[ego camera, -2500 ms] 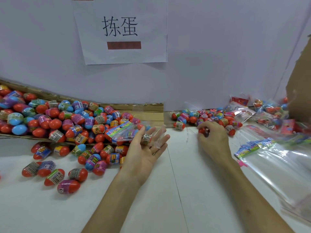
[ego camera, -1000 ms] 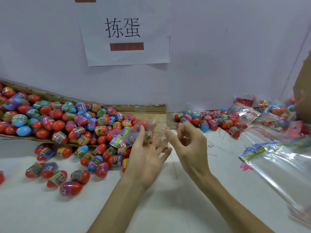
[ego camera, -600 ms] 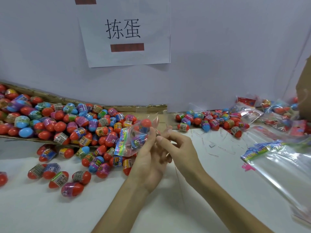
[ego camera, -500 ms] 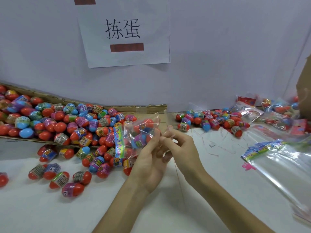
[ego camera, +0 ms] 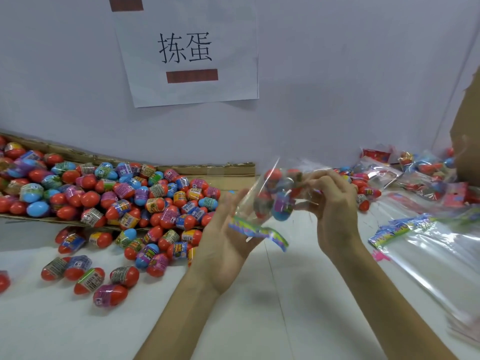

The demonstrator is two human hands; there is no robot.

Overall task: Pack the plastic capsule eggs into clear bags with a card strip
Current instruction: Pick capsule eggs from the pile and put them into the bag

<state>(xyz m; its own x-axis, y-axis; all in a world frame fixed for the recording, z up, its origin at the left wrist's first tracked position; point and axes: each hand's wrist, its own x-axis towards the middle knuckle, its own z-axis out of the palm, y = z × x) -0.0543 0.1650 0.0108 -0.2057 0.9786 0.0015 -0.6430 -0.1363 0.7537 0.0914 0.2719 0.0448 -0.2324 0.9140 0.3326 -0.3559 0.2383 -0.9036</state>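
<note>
White tabletop runs from the near edge to the wall. Just above it the left hand lies palm up, fingers straight and apart, the card strip draped across them. Half a second ago that hand pinched the clear bag; now the right hand has it, fingers curled tight on its far end, eggs bunched inside. Filling looks finished, so this bag probably joins the packed bags far right. Farther left, loose eggs spill from the cardboard tray.
</note>
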